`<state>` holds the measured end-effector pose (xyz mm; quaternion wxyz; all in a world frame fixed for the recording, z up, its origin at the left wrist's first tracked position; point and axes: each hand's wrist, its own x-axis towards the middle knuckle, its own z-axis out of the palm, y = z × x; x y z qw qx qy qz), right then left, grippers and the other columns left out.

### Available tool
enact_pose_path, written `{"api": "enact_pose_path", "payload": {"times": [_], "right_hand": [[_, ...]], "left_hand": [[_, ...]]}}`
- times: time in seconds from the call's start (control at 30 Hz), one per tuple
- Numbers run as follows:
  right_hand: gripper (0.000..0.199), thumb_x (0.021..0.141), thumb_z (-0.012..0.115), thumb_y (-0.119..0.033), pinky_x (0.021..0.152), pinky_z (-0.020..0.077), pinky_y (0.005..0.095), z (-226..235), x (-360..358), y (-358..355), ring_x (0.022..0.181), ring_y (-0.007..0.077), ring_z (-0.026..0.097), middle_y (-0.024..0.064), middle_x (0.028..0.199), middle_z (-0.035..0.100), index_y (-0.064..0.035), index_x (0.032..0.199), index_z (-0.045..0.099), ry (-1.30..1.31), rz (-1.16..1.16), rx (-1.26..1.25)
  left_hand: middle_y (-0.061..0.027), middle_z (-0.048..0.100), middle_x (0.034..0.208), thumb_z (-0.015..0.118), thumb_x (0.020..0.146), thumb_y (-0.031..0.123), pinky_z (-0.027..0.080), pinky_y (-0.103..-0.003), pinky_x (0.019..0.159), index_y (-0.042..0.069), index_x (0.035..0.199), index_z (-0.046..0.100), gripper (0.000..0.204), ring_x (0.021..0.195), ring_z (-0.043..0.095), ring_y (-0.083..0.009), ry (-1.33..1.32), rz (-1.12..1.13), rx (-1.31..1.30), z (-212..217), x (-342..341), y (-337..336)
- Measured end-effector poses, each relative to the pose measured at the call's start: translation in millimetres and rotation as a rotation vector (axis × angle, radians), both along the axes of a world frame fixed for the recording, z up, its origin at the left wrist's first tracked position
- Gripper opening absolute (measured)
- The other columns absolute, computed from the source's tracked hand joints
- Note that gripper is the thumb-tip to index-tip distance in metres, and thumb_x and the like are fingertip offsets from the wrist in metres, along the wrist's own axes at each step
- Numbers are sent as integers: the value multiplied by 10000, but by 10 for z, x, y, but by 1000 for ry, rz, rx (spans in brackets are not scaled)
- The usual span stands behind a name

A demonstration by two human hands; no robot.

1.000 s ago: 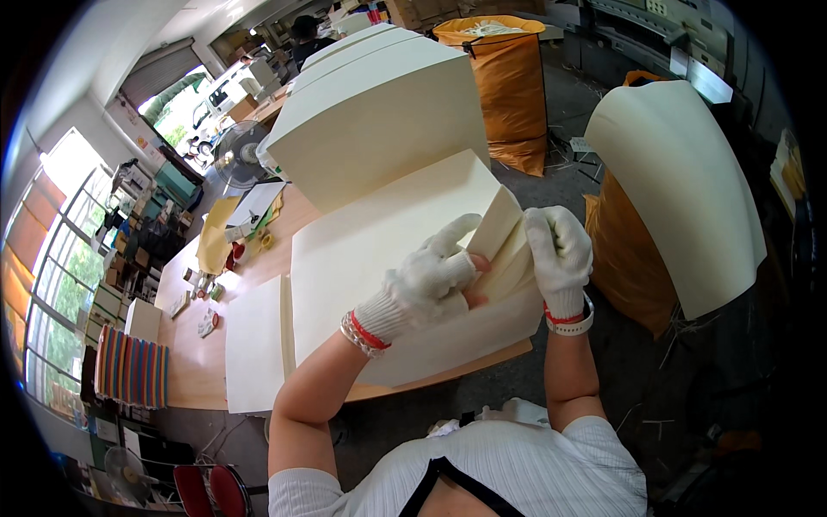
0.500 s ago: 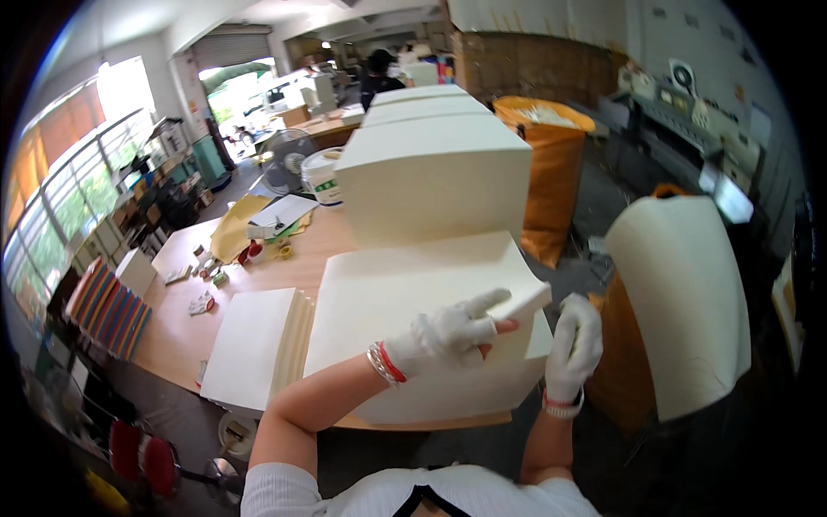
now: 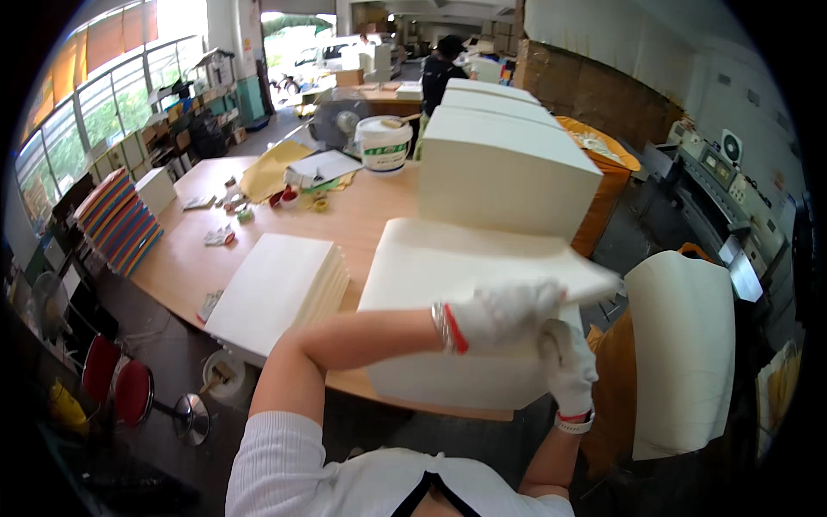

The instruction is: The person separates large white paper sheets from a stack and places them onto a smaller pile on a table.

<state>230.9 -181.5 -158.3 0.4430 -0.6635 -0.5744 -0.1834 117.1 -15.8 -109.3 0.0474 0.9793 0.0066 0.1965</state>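
Between both gloved grips — left hand (image 3: pixel 500 314), right hand (image 3: pixel 566 362) — lifted paper sheets (image 3: pixel 482 263), clenched at near-right corner.

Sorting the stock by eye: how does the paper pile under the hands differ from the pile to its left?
The pile under the hands has its top sheets lifted by both gloved hands; the left pile lies flat, untouched. The first looks broader; the left one narrower. Both are cream paper on the wooden table.
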Motion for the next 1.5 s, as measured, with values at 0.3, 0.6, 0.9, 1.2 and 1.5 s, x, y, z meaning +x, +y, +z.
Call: {"api": "enact_pose_path", "payload": {"times": [0.3, 0.6, 0.9, 1.2, 1.5], "right_hand": [[216, 888, 657, -130, 922, 511, 424, -106, -479, 356, 1089, 324, 633, 161, 1180, 644, -20, 1072, 633, -664, -265, -147], [397, 717, 778, -198, 962, 445, 504, 13, -1948, 1229, 1023, 374, 587, 156, 1095, 616, -25, 1026, 597, -270, 337, -207], [682, 812, 787, -241, 1030, 454, 430, -151, -2373, 1546, 1200, 380, 558, 211, 1275, 582, 27, 1348, 461, 41, 392, -61], [651, 888, 736, -209, 887, 525, 357, -960, -2933, 2493, 1112, 265, 596, 154, 1268, 585, -9, 1413, 406, 825, 663, -78], [475, 900, 693, -69, 726, 573, 333, -1672, -3096, 2929, 944, 167, 672, 76, 1106, 670, -35, 1332, 497, 1603, 516, -663]], "left_hand": [[-45, 619, 982, 642, 851, -40, 516, -274, 713, 3, 1327, 504, 498, 821, 604, -121, -1090, 20, -605, 992, -1562, 831], [-34, 641, 1084, 668, 890, 11, 516, -244, 795, 14, 1269, 529, 404, 920, 616, -111, -1485, -168, -1004, 705, -2313, 1626], [-82, 646, 1091, 677, 902, 46, 530, -270, 783, -4, 1361, 494, 496, 908, 643, -147, -1523, 278, -461, 758, -2654, 1242], [-243, 572, 1329, 673, 796, -18, 522, -462, 988, 46, 1429, 485, 663, 1237, 569, -447, -1085, 434, 223, 322, -2171, 1111], [-183, 609, 1328, 656, 874, 151, 454, -445, 1046, 78, 1334, 583, 472, 1241, 574, -335, -332, 861, -299, -1419, -4368, 2450]]}}
